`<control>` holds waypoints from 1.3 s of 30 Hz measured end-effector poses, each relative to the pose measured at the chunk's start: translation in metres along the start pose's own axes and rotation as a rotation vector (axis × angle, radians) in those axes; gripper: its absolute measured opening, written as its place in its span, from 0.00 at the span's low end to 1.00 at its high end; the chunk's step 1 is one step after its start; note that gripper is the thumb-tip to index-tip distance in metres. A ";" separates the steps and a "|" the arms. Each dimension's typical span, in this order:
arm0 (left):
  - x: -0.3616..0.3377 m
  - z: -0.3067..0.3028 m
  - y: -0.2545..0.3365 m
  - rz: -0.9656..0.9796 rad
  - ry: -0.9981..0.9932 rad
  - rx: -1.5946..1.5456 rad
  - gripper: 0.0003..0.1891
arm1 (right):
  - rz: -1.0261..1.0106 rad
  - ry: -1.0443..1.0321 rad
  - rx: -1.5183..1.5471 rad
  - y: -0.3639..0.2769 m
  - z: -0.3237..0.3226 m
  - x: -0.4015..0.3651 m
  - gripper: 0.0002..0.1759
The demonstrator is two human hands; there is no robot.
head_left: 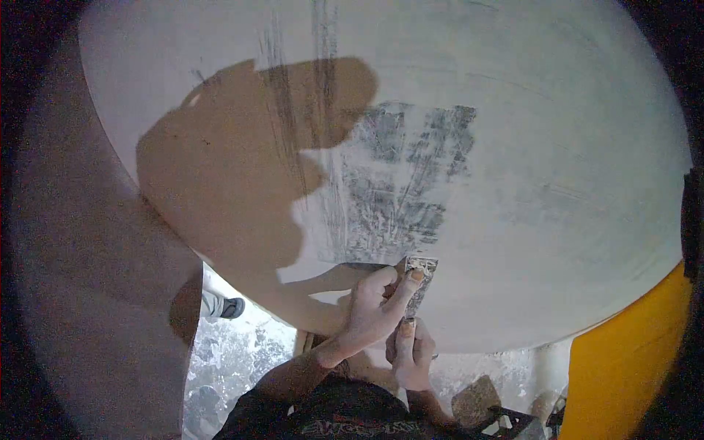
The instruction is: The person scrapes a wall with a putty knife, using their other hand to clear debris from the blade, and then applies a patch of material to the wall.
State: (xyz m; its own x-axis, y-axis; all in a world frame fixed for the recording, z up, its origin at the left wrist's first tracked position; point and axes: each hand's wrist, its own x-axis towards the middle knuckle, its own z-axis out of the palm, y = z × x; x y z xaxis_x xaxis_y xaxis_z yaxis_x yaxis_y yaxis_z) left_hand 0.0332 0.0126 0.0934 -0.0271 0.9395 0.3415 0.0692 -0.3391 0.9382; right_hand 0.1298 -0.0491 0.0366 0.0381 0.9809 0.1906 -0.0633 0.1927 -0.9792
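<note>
A scraper with a narrow, whitish-smeared blade points away from me against a large, rounded pale surface. My left hand is closed on the blade, its thumb lying along the face near the far edge. Closer to my body, my right hand wraps the near end of the scraper, and its fingers hide most of the handle. Just beyond the blade, a dark streaky patch shows on the pale surface. A big shadow covers its left part.
An orange-yellow panel stands at the right, beside the curved rim. At lower left, another person's shoe rests on the spotted floor. A dark crate-like object and a brownish lump are at lower right.
</note>
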 end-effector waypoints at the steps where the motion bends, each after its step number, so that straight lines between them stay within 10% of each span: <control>1: 0.000 -0.001 0.004 -0.026 -0.009 -0.010 0.20 | -0.001 -0.011 0.019 -0.002 0.001 0.000 0.19; 39: 0.052 -0.003 0.073 0.150 0.022 0.080 0.24 | -0.177 -0.030 0.006 -0.074 0.003 0.043 0.19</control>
State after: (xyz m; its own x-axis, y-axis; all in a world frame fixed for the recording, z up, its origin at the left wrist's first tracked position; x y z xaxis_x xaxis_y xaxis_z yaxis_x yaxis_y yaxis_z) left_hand 0.0341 0.0367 0.1803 -0.0319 0.8773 0.4789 0.1535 -0.4692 0.8697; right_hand 0.1333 -0.0210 0.1170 0.0194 0.9319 0.3621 -0.0647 0.3626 -0.9297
